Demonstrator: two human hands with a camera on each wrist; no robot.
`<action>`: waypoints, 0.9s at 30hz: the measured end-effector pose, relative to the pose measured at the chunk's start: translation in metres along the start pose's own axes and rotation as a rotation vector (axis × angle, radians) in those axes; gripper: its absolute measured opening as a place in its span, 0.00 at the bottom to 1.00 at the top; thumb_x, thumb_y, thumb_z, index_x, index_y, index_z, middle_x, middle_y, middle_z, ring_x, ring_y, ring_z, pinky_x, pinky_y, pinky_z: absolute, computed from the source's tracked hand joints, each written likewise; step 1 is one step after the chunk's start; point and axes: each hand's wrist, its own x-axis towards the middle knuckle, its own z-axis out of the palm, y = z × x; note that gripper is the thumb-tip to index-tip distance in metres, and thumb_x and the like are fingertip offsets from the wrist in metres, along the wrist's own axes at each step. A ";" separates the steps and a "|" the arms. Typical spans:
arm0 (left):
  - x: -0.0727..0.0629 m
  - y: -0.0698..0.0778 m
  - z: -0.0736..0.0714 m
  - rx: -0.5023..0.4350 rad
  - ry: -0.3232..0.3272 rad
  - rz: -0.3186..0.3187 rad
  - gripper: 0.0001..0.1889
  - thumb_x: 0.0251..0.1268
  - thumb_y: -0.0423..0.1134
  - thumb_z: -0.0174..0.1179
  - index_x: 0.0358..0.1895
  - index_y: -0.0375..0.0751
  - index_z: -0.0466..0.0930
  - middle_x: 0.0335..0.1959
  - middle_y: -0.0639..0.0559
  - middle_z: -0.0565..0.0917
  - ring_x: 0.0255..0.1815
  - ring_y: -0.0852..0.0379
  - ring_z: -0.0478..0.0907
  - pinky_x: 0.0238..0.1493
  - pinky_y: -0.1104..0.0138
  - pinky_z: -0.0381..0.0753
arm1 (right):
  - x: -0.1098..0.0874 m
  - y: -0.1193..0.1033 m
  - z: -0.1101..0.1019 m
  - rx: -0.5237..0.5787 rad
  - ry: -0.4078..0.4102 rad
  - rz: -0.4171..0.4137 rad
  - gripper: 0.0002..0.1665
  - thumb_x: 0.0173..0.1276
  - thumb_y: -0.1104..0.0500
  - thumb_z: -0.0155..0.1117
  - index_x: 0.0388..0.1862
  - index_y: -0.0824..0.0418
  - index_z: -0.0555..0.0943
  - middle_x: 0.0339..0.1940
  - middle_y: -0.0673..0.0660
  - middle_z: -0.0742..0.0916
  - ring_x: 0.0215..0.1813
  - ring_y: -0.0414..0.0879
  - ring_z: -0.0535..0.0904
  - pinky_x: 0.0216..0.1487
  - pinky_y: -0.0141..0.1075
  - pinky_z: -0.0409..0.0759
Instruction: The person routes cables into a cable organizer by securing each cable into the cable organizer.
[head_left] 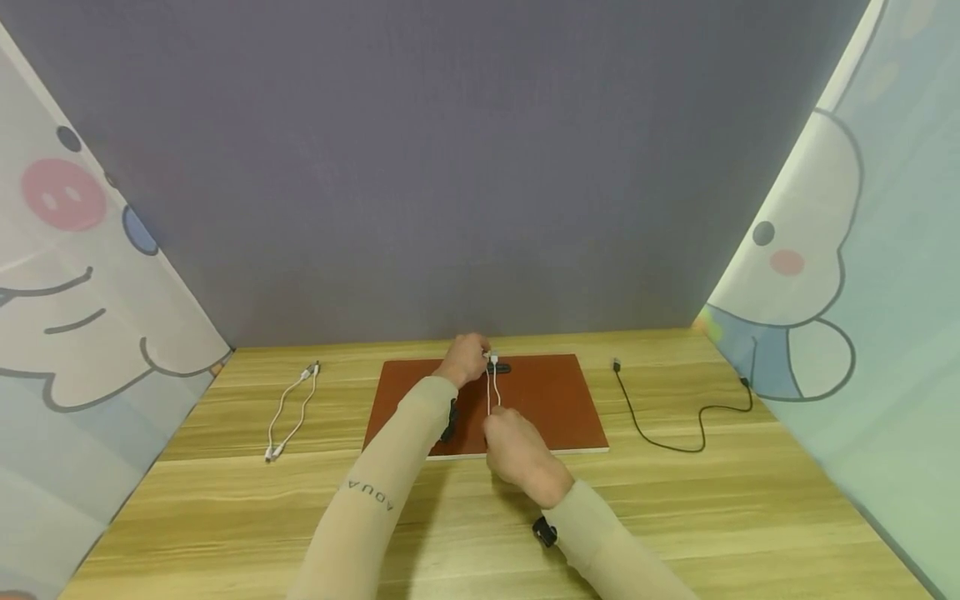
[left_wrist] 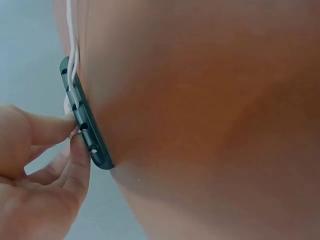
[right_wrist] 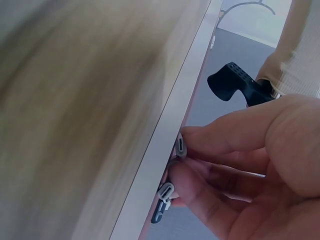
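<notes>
On a brown board (head_left: 547,400) lies a black cable holder (left_wrist: 85,115) with a row of slots. Two white charging cables (left_wrist: 73,45) run through it side by side toward the board's front edge. My left hand (head_left: 467,360) is behind the holder, its thumb and finger pinching a white cable at one slot; the plug there is mostly hidden. At the front edge, my right hand (head_left: 517,450) pinches the small connector (right_wrist: 180,145) of a white cable. A second connector (right_wrist: 166,191) sticks out beside those fingers.
A folded white cable (head_left: 292,412) lies on the wooden table (head_left: 225,517) to the left. To the right a black USB cable (head_left: 663,446) curves across the tabletop. A grey wall (head_left: 465,167) stands behind, with cartoon-printed panels (head_left: 795,250) at the sides.
</notes>
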 end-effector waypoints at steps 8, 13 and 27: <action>-0.008 0.005 -0.006 0.048 0.027 0.008 0.12 0.70 0.26 0.55 0.52 0.32 0.83 0.46 0.41 0.85 0.42 0.49 0.81 0.40 0.62 0.80 | -0.001 -0.001 0.000 -0.017 -0.009 -0.039 0.21 0.59 0.77 0.64 0.14 0.57 0.76 0.29 0.51 0.77 0.28 0.40 0.70 0.26 0.31 0.72; -0.013 -0.001 -0.013 -0.009 0.021 -0.012 0.09 0.71 0.26 0.54 0.45 0.34 0.83 0.41 0.43 0.83 0.29 0.53 0.72 0.30 0.63 0.71 | -0.002 -0.001 0.001 -0.031 -0.018 -0.034 0.20 0.59 0.76 0.66 0.15 0.57 0.78 0.30 0.51 0.78 0.30 0.41 0.72 0.27 0.32 0.72; -0.035 -0.031 -0.048 0.084 0.016 -0.007 0.11 0.72 0.30 0.52 0.50 0.35 0.82 0.46 0.43 0.83 0.29 0.53 0.74 0.34 0.59 0.73 | -0.002 0.001 0.001 -0.096 -0.010 -0.043 0.14 0.56 0.74 0.69 0.21 0.56 0.82 0.29 0.50 0.78 0.35 0.47 0.77 0.33 0.38 0.78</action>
